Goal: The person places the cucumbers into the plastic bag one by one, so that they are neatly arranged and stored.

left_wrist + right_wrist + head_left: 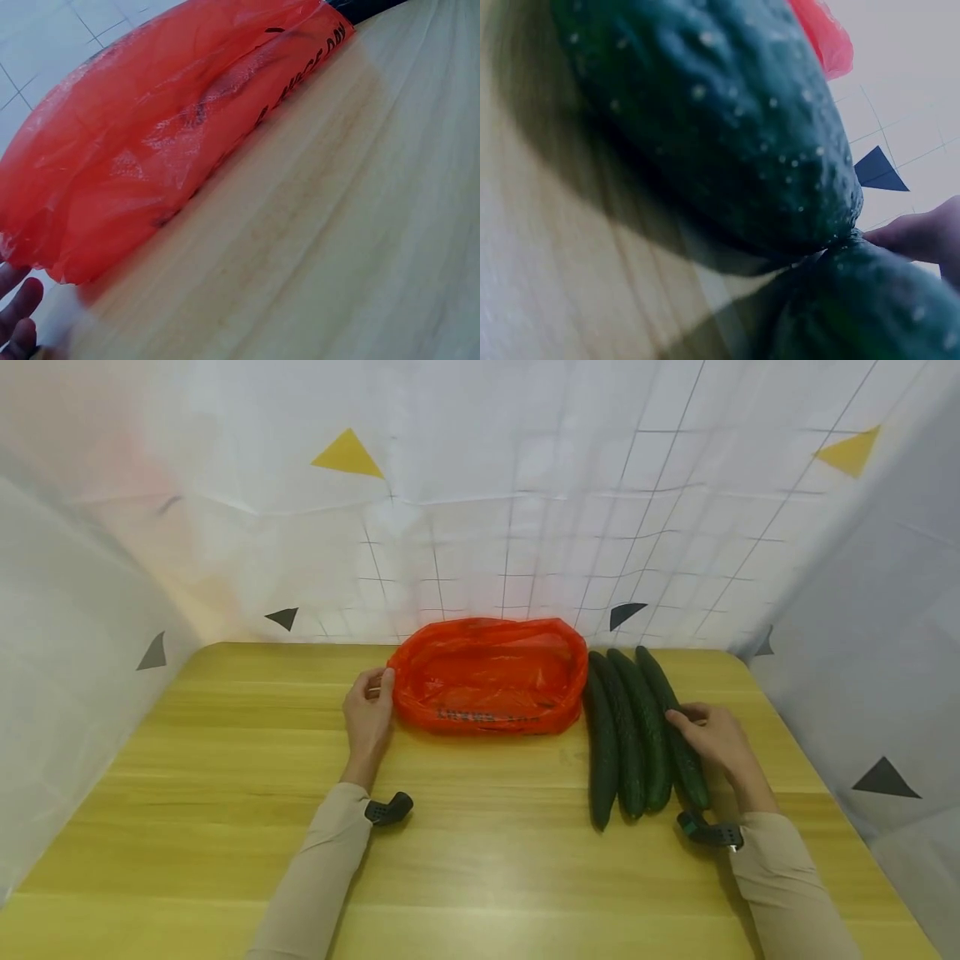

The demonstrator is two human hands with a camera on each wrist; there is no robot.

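Note:
A red plastic bag (pixel 487 718) with dark lettering lies on the table, its wide mouth held open upward. My left hand (pixel 369 710) is at the bag's left end, thumb and fingers pinching its rim. In the left wrist view, the curled fingers (pixel 21 307) show at the bag's lower corner. Several long dark-green cucumbers lie side by side to the right of the bag. My right hand (pixel 716 739) grips the rightmost cucumber (pixel 678 743) across its middle, thumb on its left side. The right wrist view has two bumpy cucumber ends (pixel 727 135) close up.
The wooden table (pixel 480 860) ends at a white sheet (pixel 465 527) with grid lines and coloured triangles, hung behind it and along both sides. The leftmost cucumber (pixel 602 752) lies right by the bag's right end. Each wrist wears a small black camera (pixel 390 810).

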